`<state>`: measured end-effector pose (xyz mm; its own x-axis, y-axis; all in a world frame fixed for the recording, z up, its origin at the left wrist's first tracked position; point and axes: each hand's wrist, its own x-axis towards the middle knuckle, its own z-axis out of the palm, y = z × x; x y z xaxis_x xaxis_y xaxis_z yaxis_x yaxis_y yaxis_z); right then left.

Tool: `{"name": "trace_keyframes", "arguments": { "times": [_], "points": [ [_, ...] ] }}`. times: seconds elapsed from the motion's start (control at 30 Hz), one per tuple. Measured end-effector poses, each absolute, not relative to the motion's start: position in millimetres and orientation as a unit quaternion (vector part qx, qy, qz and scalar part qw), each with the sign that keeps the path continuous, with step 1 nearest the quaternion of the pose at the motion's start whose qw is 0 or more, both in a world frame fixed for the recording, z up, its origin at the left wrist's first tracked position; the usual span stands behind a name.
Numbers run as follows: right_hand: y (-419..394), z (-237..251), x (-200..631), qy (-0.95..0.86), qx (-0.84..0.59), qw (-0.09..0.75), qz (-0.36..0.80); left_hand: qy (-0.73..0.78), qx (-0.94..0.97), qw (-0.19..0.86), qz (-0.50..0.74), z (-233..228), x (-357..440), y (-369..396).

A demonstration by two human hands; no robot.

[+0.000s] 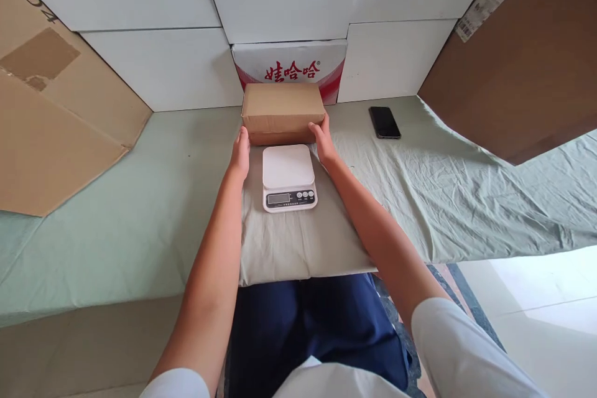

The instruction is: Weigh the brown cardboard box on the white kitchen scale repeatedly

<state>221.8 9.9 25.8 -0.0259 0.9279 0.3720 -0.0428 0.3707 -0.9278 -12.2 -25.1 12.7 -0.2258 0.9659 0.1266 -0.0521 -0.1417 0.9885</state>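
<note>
A small brown cardboard box [282, 111] sits on the green cloth just behind a white kitchen scale [288, 176]. My left hand [241, 152] presses against the box's left end and my right hand [323, 142] against its right end, so the box is held between them. The scale has a blank white platform, a dark display and three round buttons facing me.
A black phone [384, 122] lies on the cloth [140, 211] to the right of the box. A white carton with red characters [291, 65] stands behind the box against white panels. Large cardboard sheets lean at the left [51, 118] and right [522, 68].
</note>
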Motion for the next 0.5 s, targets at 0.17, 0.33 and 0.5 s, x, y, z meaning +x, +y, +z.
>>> {"name": "trace_keyframes", "arguments": {
  "times": [0.17, 0.33, 0.5],
  "points": [
    [12.3, 16.6, 221.3, -0.585, -0.389, 0.573, 0.422, 0.482, 0.471, 0.412, 0.613, -0.9, -10.1, -28.8],
    [19.2, 17.2, 232.7, -0.55, -0.394, 0.571, 0.465, 0.509, 0.452, 0.387, 0.622, 5.1, -26.3, -35.3],
    [25.5, 13.2, 263.6, -0.522, -0.435, 0.56, 0.473, 0.518, 0.444, 0.371, 0.63, 12.7, -51.5, -41.8]
  ]
}}
